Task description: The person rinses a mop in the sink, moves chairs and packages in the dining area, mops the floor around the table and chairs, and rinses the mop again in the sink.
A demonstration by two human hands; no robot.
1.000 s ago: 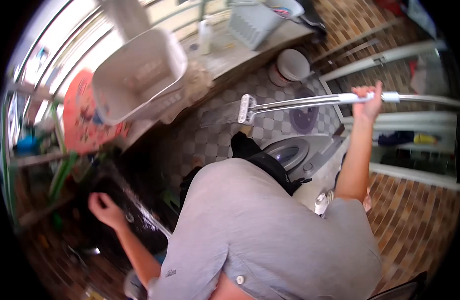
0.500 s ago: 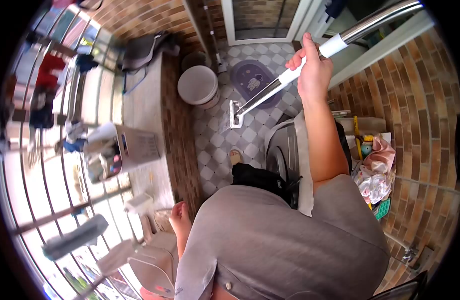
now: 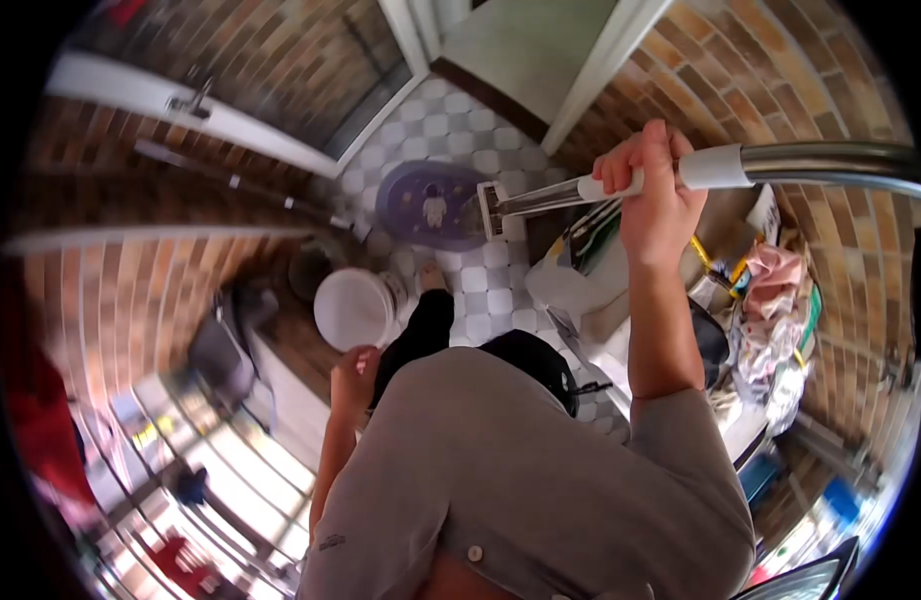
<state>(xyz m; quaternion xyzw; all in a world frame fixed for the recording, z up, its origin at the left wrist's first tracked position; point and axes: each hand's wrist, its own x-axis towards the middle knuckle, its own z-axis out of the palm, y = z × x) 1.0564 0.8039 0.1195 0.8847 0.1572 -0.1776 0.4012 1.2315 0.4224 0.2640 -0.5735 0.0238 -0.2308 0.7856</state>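
My right hand is wrapped round the white grip of a mop with a long silver metal handle. The handle runs past the hand to the right edge of the view. The small white mop head sits at the right edge of an oval purple mat with an astronaut print. My left hand hangs low beside my body, near the white bucket. Its fingers are loosely curled together, and nothing shows in them.
A doorway opens at the back right, beside a glass door. To the right lie crumpled cloths by the brick wall. A grey bag rests on the left ledge. A thin pole leans left of the mat.
The view has turned and moved nearer the doorway. The mop head has gone from the bare tiles to the mat's edge. My right hand keeps its hold on the grip.
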